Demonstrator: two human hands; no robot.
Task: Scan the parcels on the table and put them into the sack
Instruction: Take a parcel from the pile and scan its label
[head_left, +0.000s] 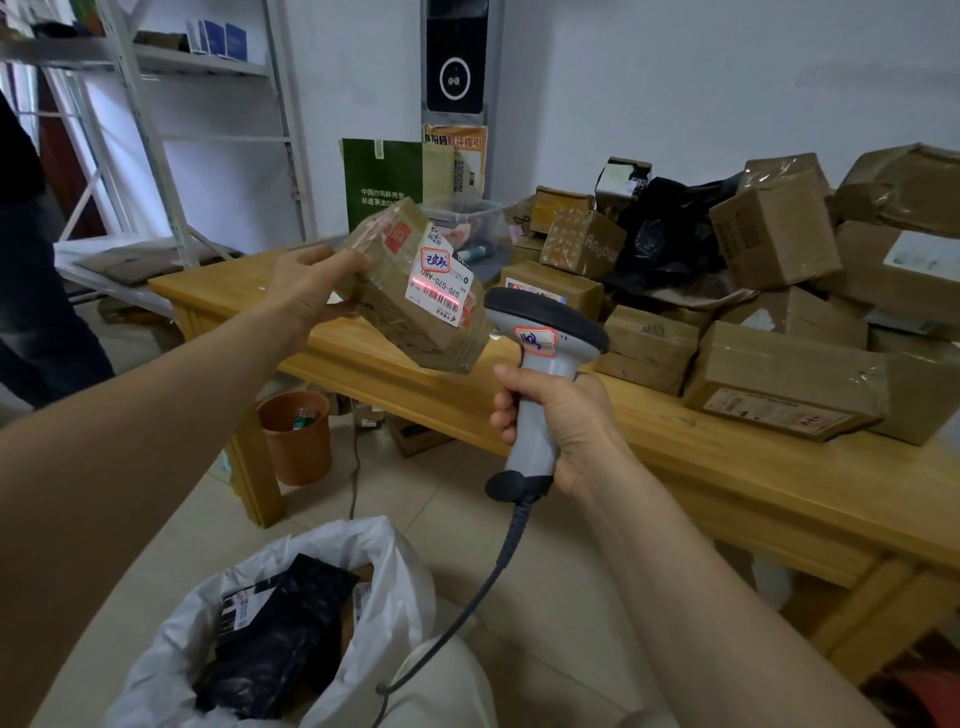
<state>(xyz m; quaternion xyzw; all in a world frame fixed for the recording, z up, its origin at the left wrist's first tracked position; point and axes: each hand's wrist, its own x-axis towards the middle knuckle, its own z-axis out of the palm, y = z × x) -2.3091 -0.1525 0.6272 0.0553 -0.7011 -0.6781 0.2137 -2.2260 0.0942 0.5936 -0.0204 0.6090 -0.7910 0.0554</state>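
My left hand (306, 291) grips a taped cardboard parcel (410, 317) in the air above the table's left end, its white label tilted toward me. A red scan line lies across the label's barcode. My right hand (561, 421) grips the grey handle of a barcode scanner (545, 332), whose dark head points at the label from just right of the parcel. A white sack (400, 582) stands open on the floor below, holding a black-wrapped parcel (280, 639) and other packages. Several cardboard parcels (779, 379) are piled on the wooden table (727, 467).
An orange bin (298, 441) stands on the floor by the table's left leg. A green bag (384, 182) and a clear plastic box (467, 218) sit at the table's far end. Metal shelving (156, 156) stands at the left. A person in dark clothes (31, 291) stands at the left edge.
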